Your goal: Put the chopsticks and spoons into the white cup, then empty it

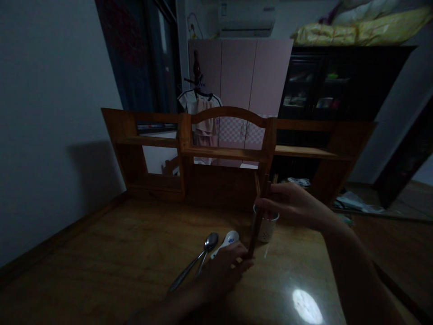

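My right hand [291,203] is closed around a bundle of brown chopsticks [257,221] held nearly upright, their lower ends resting on the wooden table [101,262]. My left hand [223,271] lies on the table with its fingertips touching the bottom ends of the chopsticks. Just behind the chopsticks stands a small white perforated holder cup [268,228]. Left of my left hand lie two metal spoons [198,262] and a white ceramic spoon with a blue pattern [226,241].
A wooden shelf unit [223,153] stands along the table's back edge. A white wall runs along the left. Beyond are a pink wardrobe [243,76], hanging clothes [203,113] and a dark cabinet [331,85]. A light glare [306,307] marks the tabletop.
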The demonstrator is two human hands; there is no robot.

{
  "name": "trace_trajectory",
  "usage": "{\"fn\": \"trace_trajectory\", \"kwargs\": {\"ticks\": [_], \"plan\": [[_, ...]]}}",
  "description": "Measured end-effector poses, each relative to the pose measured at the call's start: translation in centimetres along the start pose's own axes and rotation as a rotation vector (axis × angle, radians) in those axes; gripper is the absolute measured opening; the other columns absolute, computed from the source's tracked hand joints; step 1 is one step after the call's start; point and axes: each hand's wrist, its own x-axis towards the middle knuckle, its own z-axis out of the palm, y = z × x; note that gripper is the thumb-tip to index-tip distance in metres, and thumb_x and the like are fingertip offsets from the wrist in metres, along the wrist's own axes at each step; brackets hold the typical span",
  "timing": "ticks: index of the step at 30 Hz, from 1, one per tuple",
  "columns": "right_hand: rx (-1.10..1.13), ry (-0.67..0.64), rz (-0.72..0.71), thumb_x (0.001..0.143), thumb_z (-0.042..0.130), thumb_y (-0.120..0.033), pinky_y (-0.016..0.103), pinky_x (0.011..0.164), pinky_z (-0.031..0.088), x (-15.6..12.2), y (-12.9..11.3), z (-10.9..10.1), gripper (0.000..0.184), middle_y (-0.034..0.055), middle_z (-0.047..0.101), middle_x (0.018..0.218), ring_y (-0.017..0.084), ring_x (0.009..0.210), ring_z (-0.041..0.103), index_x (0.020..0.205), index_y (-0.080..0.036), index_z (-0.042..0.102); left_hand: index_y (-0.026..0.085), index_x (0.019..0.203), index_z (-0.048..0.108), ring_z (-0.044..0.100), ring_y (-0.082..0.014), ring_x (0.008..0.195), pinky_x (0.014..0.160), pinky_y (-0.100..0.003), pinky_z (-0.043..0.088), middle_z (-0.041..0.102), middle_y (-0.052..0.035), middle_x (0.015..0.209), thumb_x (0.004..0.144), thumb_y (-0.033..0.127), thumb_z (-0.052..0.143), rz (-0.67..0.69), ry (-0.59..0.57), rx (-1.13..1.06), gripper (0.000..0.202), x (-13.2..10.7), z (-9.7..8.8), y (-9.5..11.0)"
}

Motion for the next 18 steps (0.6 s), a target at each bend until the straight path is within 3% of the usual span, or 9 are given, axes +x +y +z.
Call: {"fn": "trace_trajectory", "kwargs": {"ticks": [7,18], "plan": [[0.029,0.004,-0.004,0.092,0.06,-0.043,0.023,0.057,0.048,-0.2,-0.32,-0.03,0.028,0.0032,0.067,0.075,0.016,0.067,0.063,0.089,-0.015,0.065,0.016,0.088,0.06,0.057,-0.0101,0.067,0.054,-0.017,0.043,0.059,-0.0011,0.086,0.094,0.048,0.043,-0.031,-0.106,-0.124,0.036,-0.48,-0.04,0.33],[0.059,0.022,0.009,0.091,0.061,-0.043,0.023,0.055,0.049,-0.12,-0.31,-0.03,0.029,0.0038,0.067,0.074,0.015,0.065,0.064,0.088,-0.015,0.066,0.017,0.083,0.059,0.057,-0.0101,0.064,0.054,-0.019,0.037,0.06,-0.0002,0.076,0.097,0.046,0.037,-0.02,-0.069,0.016,0.039,-0.67,-0.14,-0.04]]}}
